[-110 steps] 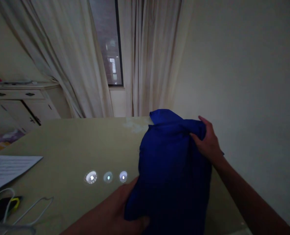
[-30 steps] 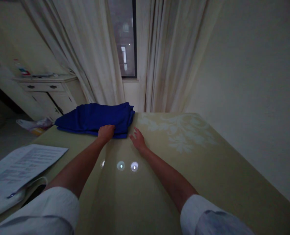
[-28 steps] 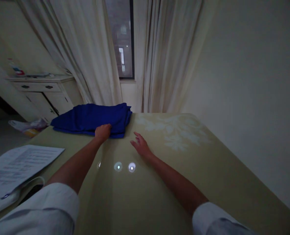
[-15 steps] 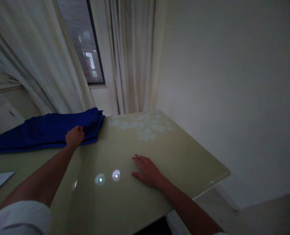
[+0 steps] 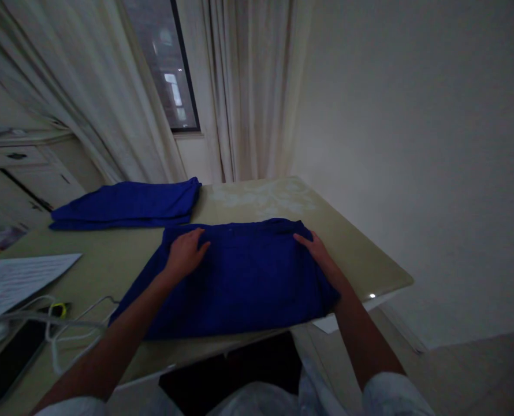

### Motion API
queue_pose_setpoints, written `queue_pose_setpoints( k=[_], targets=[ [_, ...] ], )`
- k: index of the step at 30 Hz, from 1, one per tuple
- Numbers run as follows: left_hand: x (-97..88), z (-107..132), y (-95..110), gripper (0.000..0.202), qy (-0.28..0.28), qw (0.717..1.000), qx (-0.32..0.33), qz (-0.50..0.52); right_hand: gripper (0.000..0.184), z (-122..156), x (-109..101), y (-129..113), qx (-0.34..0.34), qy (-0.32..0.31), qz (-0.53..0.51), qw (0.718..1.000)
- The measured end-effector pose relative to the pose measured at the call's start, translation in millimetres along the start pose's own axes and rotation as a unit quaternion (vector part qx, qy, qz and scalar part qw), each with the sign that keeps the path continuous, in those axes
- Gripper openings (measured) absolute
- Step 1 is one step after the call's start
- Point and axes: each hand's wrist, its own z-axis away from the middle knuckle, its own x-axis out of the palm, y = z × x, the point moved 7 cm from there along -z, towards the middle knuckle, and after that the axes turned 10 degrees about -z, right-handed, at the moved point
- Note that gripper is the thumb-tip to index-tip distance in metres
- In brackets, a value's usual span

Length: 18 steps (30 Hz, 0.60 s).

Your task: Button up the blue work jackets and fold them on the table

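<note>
The near blue cloth [image 5: 244, 283] now lies along the worktop's [image 5: 356, 254] front edge, drawing work off the far blue cloth [image 5: 127, 203]; the left hand [image 5: 186, 253] rests spread on the nearer; the right hand [image 5: 320, 253] touches its right corner, grip unclear.

I seem to be in a home: long pale curtains [image 5: 88, 86] flank a window [image 5: 164, 63], beside a household drawer cabinet [image 5: 44, 180] and flower-patterned tabletop [image 5: 347, 245].

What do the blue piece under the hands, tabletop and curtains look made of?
Blue piece: matte, probably woven fabric; soft creases and a limp edge.
Tabletop: hard, somewhat glossy; bright glints on its near edge. Glass or lacquer, can't tell.
Curtains: matte fabric, fibre unclear; hanging in soft vertical folds.
</note>
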Motion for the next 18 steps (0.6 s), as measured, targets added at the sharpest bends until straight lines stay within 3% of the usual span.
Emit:
queue_pose_setpoints(
  k=[1, 3, 5, 7, 9, 11, 14, 15, 16, 17, 18],
  targets=[
    [0.9, -1.4, -35.3, 0.069, 0.015, 0.995, -0.078, -0.061, 0.082, -0.8, -10.7, -3.1, -0.03, 0.006, 0.048, 0.998],
    [8.5, -2.8, -92.5, 0.081, -0.008, 0.975, -0.192, -0.108, 0.083, -2.2, -17.6, -10.1, -0.086, 0.001, 0.12, 0.989],
    [19.6, -7.9, -118.8, 0.077, -0.055, 0.969, -0.221, -0.091, 0.075, -7.8, -7.9, -20.3, -0.118, -0.017, 0.17, 0.978],
    [19.5, -18.7, -116.6, 0.059, -0.06, 0.976, -0.2, -0.059, 0.062, -19.7, 8.9, -36.5, -0.123, -0.02, 0.214, 0.969],
    [-1.8, -30.6, -100.6, 0.046, 0.007, 0.982, -0.186, -0.028, 0.04, -33.3, 22.4, -59.3, -0.118, -0.006, 0.238, 0.964],
    [-39.7, -34.3, -82.4, 0.043, 0.101, 0.979, -0.173, 0.026, 0.021, -39.4, 23.5, -84.7, -0.129, 0.004, 0.208, 0.97],
    [-103.5, -9.6, -71.1, 0.05, 0.197, 0.959, -0.143, 0.142, 0.033, -22.6, -12.0, -104.1, -0.122, -0.039, 0.069, 0.989],
    [-117.8, 5.5, -74.8, 0.057, 0.194, 0.952, -0.144, 0.189, 0.042, -10.9, -33.8, -103.2, -0.1, -0.057, 0.031, 0.993],
    [-124.2, 20.7, -80.0, 0.066, 0.155, 0.945, -0.144, 0.248, 0.047, 2.0, -58.9, -100.4, -0.079, -0.066, 0.031, 0.994],
    [-119.7, 34.9, -84.7, 0.081, 0.07, 0.934, -0.148, 0.319, 0.048, 14.6, -86.4, -100.1, -0.085, -0.052, 0.071, 0.992],
    [-108.3, 48.4, -86.2, 0.095, -0.04, 0.918, -0.146, 0.367, 0.049, 25.5, -115.1, -104.1, -0.121, 0.003, 0.143, 0.982]
  ],
)
